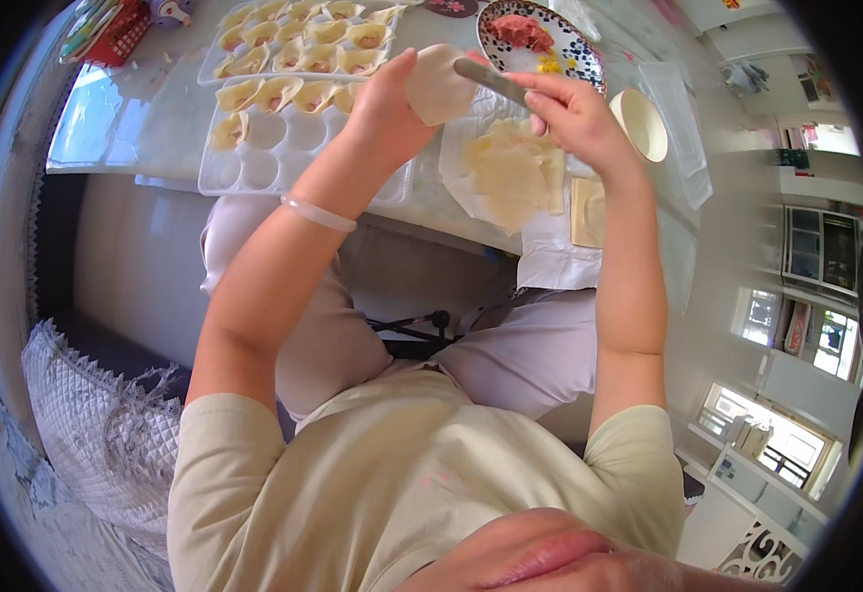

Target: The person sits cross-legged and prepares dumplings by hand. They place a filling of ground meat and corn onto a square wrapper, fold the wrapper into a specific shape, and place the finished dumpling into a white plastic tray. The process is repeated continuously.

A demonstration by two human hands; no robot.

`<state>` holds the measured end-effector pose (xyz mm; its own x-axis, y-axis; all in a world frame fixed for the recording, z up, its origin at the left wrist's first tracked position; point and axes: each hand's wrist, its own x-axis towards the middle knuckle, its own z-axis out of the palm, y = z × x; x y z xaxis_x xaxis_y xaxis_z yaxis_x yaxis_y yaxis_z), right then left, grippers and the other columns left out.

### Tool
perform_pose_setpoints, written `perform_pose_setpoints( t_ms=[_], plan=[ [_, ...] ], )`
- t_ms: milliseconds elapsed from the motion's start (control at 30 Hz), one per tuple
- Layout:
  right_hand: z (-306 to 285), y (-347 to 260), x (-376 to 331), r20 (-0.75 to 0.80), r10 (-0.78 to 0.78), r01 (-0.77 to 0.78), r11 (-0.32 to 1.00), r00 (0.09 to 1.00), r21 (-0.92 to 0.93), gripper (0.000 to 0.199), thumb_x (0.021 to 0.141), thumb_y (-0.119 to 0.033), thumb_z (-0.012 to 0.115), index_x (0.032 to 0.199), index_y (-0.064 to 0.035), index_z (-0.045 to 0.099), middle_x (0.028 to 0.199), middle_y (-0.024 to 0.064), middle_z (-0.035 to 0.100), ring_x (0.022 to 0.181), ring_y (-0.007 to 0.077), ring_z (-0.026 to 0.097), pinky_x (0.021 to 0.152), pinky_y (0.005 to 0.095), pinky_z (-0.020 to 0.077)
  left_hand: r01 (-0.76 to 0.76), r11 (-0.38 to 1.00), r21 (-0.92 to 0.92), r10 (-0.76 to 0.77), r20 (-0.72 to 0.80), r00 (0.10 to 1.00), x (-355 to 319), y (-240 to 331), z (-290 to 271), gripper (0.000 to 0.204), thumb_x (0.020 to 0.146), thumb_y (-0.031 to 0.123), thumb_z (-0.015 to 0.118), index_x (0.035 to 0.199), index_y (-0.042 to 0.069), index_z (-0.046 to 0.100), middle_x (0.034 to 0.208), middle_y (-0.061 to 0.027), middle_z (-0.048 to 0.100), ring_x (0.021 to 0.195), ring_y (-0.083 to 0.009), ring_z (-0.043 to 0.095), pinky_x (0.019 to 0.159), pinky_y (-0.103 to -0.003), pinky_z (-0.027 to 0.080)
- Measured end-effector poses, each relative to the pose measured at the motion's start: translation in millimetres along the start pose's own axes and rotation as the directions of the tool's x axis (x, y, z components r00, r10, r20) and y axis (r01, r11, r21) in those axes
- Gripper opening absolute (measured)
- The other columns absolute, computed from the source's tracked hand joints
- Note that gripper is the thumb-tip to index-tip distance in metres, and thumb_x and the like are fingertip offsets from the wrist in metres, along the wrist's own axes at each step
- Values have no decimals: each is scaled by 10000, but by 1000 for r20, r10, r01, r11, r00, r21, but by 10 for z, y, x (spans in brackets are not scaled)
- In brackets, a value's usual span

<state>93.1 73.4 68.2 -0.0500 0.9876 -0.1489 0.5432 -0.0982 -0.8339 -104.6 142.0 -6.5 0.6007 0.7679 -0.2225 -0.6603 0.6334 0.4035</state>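
Observation:
A thin pale dough wrapper (441,87) lies across the fingers of my left hand (390,111), the thumb raised beside it. My right hand (579,120) grips a flat grey-green spreader (491,81), and its blade tip reaches over the wrapper's right edge. I cannot tell whether the blade touches the dough or carries filling. Beyond my right hand stands a patterned plate (592,75) with a mound of pink minced meat (518,34) and some yellow bits (550,65). Loose wrappers (510,168) are spread on the table below my hands, beside a squared wrapper stack (587,211).
Filled dumplings sit in a white compartment tray (216,61) at the far left; a nearer tray (263,170) has several dumplings and bare hollows. On the right are a cream bowl (638,126) and a clear plastic tray (686,138). A red basket (118,37) stands far left.

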Motion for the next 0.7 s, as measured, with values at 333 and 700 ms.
perform_pose_setpoints(
  t_ms=[333, 700],
  plan=[
    [175, 193, -108, -346, -211, 32, 889, 914, -457, 276, 894, -143, 508, 1135, -101, 636, 710, 101, 587, 671, 198, 562, 649, 321, 457, -157, 988, 14, 157, -40, 987, -48, 243, 99, 468, 988, 281, 257, 1293, -41, 405, 1310, -169, 468, 1240, -326, 428, 1052, -453, 336],
    [788, 41, 573, -257, -129, -116, 644, 958, -756, 138, 800, -144, 597, 828, -41, 686, 820, 206, 653, 780, 359, 639, 695, 423, 516, -318, 931, -179, 330, 40, 943, -33, 652, -81, 422, 967, 278, 291, 1174, -4, 526, 1185, -160, 580, 1125, -324, 538, 994, -464, 403]
  ],
)
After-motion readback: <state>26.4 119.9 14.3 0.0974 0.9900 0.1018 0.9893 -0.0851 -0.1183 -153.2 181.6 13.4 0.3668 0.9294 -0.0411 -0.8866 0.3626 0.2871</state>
